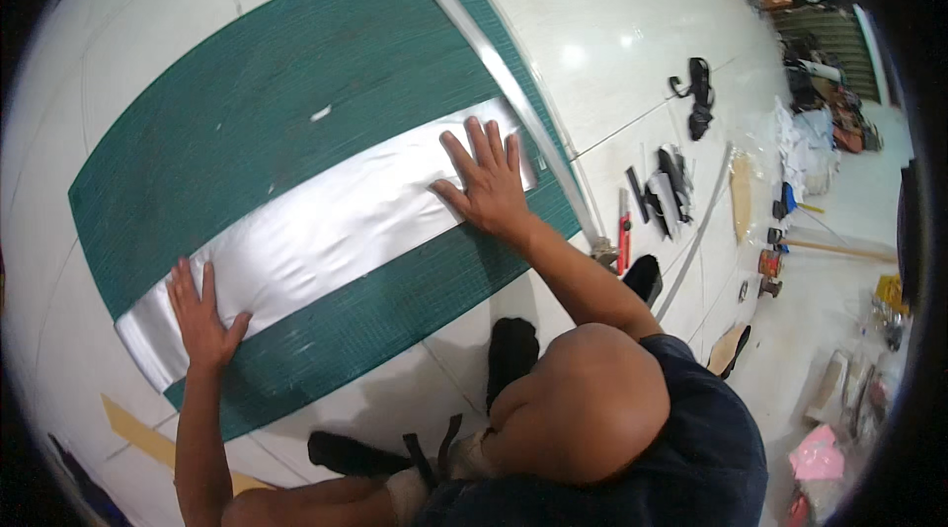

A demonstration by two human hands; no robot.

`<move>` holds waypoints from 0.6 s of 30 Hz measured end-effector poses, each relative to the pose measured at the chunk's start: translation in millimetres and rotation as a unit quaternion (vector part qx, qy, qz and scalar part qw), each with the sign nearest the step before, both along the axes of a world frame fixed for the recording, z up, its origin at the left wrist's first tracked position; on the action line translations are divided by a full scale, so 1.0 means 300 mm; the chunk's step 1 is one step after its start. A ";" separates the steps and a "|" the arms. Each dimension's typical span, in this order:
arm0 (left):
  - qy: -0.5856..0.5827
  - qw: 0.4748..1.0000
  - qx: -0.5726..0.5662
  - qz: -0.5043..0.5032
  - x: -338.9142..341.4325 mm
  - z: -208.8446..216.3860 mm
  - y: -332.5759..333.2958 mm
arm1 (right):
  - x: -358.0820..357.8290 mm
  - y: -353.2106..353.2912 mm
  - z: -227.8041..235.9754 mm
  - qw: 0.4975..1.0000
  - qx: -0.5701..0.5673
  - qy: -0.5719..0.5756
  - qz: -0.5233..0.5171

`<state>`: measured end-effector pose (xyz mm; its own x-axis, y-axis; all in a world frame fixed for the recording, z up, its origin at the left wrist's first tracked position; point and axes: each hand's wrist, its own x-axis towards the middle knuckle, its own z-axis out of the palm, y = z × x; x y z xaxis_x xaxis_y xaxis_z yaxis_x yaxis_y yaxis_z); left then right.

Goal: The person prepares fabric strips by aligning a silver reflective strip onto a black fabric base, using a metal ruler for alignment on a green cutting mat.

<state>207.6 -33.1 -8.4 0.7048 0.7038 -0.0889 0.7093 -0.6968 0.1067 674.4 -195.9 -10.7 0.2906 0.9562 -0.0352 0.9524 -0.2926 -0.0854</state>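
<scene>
A long strip of shiny silver sheet material [326,221] lies across a green cutting mat [296,82] on the floor, slightly wrinkled along its length. My left hand [204,315] rests flat near the strip's left end, fingers spread, the thumb apart. Toward the right end my right hand [486,181] presses down on the strip, its fingers fanned out. Neither hand grips anything. Beyond my right fingertips a metal straightedge [494,63] runs along the mat's right side, crossing close to the strip's end. A small white scrap [320,113] sits on the mat.
Right of the mat are a red utility knife [624,241], several dark strips [667,191] and a black strap bundle [699,97]. A tan strip [138,428] lies at lower left. Clutter lines the far right, with a pink piece [818,453]. My feet are below the mat.
</scene>
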 end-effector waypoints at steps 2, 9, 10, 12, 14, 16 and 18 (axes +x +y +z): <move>0.002 1.000 -0.005 -0.006 0.023 0.011 -0.001 | 0.076 -0.047 0.006 0.999 -0.008 -0.004 -0.036; -0.038 0.998 -0.039 -0.001 -0.001 0.035 -0.015 | 0.170 -0.108 0.067 0.988 0.152 0.026 0.027; -0.024 0.998 -0.059 0.020 0.012 0.070 -0.016 | 0.173 -0.126 0.101 0.985 0.156 0.055 0.052; -0.032 0.995 -0.088 0.035 0.058 0.129 -0.007 | 0.200 -0.167 0.146 0.980 0.164 0.079 0.075; -0.045 0.992 -0.110 0.047 0.063 0.135 0.001 | 0.236 -0.218 0.123 0.974 0.129 0.138 0.127; -0.040 0.991 -0.121 0.039 0.066 0.152 0.016 | 0.237 -0.245 0.112 0.972 0.131 0.145 0.130; -0.036 0.990 -0.131 0.033 0.058 0.165 0.025 | 0.234 -0.247 0.114 0.970 0.134 0.152 0.136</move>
<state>224.8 -25.7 41.1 0.6690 0.7083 -0.2253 0.7365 -0.5908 0.3295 744.7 -270.1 23.6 0.0410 0.9828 0.1800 0.9099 0.0377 -0.4131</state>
